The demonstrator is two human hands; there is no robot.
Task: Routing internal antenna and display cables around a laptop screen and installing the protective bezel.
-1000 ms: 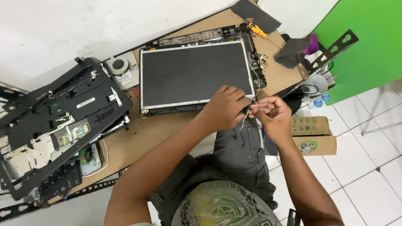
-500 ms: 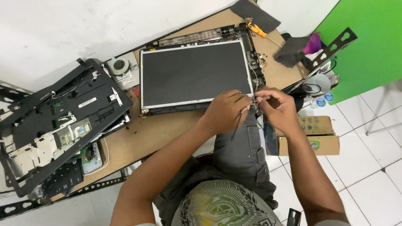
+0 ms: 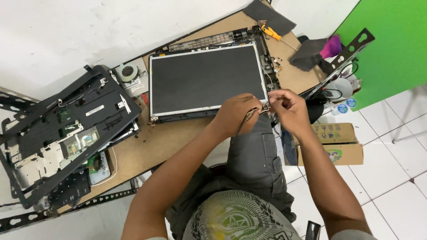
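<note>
While both hands meet at the near right corner of the screen panel (image 3: 207, 80), the left hand (image 3: 235, 113) rests its curled fingers on the panel's lower edge and seems to pinch a thin cable or tool that hangs below the palm, though I cannot tell exactly what it is. Just beside it, the right hand (image 3: 287, 106) has thumb and fingertips closed on a small metal hinge piece (image 3: 265, 106) at that same corner. The panel lies flat and face up on a brown board (image 3: 178, 138), inside an opened lid frame (image 3: 213, 42) whose far edge shows behind it. To the left, a black laptop base (image 3: 66, 129) lies tilted and overhangs the board's edge, with a small fan (image 3: 129, 71) between it and the panel. At the far right corner a yellow screwdriver (image 3: 271, 32) lies near a few loose screws (image 3: 276, 62). Beyond that sit a dark cloth (image 3: 311, 53) and a perforated black bracket (image 3: 351, 49), leaning towards a green wall (image 3: 396, 40). On the tiled floor by the person's right side stands a cardboard box (image 3: 333, 144). Grey trousers (image 3: 255, 155) show below the hands.
</note>
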